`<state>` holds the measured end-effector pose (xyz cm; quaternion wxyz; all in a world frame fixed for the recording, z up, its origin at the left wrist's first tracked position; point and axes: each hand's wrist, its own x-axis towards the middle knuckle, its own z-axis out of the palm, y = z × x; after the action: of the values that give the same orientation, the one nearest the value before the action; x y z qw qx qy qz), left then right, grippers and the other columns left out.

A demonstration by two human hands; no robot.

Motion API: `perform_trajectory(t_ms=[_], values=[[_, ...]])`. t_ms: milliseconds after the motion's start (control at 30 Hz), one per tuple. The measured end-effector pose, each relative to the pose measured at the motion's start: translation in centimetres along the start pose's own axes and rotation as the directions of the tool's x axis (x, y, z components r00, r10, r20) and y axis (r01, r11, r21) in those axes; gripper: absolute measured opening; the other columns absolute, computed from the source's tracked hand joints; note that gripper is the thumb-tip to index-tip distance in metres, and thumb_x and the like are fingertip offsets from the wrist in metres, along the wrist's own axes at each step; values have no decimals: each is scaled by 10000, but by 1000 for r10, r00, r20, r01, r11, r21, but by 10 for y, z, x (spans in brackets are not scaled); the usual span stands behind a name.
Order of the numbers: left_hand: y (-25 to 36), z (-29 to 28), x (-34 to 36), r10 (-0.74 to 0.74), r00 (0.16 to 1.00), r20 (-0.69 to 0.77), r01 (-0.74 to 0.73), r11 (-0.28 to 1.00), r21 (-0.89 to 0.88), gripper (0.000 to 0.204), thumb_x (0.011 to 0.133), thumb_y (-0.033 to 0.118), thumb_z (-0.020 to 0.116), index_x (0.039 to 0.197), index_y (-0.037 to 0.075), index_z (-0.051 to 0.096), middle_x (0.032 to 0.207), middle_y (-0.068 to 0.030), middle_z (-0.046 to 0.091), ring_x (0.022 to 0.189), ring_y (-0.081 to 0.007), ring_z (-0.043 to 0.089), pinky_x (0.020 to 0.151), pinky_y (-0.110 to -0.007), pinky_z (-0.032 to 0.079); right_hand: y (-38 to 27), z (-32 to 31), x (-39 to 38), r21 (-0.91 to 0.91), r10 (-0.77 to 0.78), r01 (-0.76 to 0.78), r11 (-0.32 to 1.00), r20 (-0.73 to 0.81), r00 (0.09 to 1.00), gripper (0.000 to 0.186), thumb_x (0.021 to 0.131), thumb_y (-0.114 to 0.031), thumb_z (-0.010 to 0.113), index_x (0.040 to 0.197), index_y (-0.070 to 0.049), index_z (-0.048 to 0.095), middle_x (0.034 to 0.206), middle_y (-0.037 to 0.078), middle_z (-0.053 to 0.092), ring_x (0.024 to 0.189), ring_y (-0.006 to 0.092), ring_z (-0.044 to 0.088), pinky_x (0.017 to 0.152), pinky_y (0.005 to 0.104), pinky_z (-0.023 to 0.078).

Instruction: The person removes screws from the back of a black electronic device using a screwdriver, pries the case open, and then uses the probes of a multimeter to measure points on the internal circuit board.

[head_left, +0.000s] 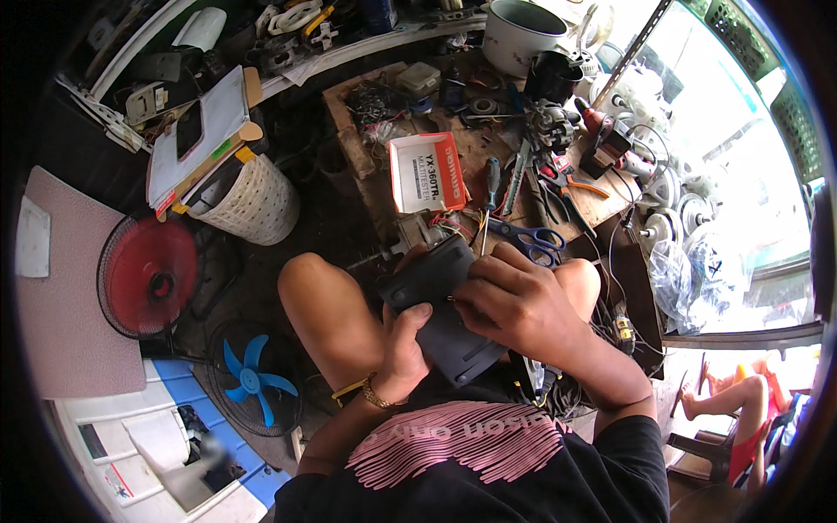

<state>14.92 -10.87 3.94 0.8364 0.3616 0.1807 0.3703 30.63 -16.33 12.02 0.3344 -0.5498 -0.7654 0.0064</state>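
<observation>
A flat black plastic case (451, 336), likely the back of a multimeter, lies tilted over my lap. My left hand (403, 344) is closed on its left side, with the thumb across the near face and the other fingers underneath. The fingers of my right hand (514, 296) are pinched together against the middle of that face. A tiny shiny bit shows at the fingertips, too small to name. Just beyond the case are blue-handled scissors (539, 244), a motor-like metal part (423, 231) with wires, and a white and orange box (427, 173).
Pliers (567, 187), a screwdriver (493, 179) and a red power tool (602, 131) lie on the wooden bench (357, 157). A woven basket (261, 205) and fans, one red (153, 270), one blue-bladed (250, 379), stand left. Another person's leg (732, 405) shows at right.
</observation>
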Motion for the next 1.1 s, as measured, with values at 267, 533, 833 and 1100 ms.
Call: perform_trajectory(t_ms=[267, 533, 833, 1100], values=[[4, 3, 0, 14, 1000, -1, -14, 1000, 23, 719, 810, 278, 457, 1475, 88, 259, 1383, -161, 452, 1249, -259, 483, 1068, -385, 375, -2, 1, 3, -32, 9, -8, 999, 48, 999, 238, 654, -82, 753, 856, -53, 631, 842, 54, 547, 761, 235, 554, 598, 336, 490], [7, 6, 0, 30, 1000, -2, -30, 998, 47, 726, 803, 249, 442, 1479, 61, 254, 1387, -168, 446, 1256, -255, 478, 1070, -381, 373, -1, 4, 4, -46, -4, 8, 999, 67, 998, 210, 663, -71, 738, 835, -52, 619, 824, 49, 526, 759, 230, 554, 592, 335, 496], [3, 8, 1, 16, 997, -71, -24, 994, -105, 679, 812, 172, 486, 1449, 29, 300, 1333, -160, 493, 1198, -243, 516, 1039, -376, 404, -2, 4, 5, -119, -11, 25, 993, 113, 994, 118, 668, -98, 654, 723, -47, 562, 802, 65, 489, 793, 215, 547, 592, 315, 518], [-7, -3, -2, -55, 994, -98, 38, 984, -172, 662, 808, 138, 462, 1446, 36, 317, 1351, -163, 481, 1220, -244, 500, 1047, -383, 397, 4, 16, 1, -33, 9, -5, 999, 109, 994, 128, 671, -77, 676, 758, -46, 587, 798, 56, 520, 765, 220, 561, 587, 335, 506]])
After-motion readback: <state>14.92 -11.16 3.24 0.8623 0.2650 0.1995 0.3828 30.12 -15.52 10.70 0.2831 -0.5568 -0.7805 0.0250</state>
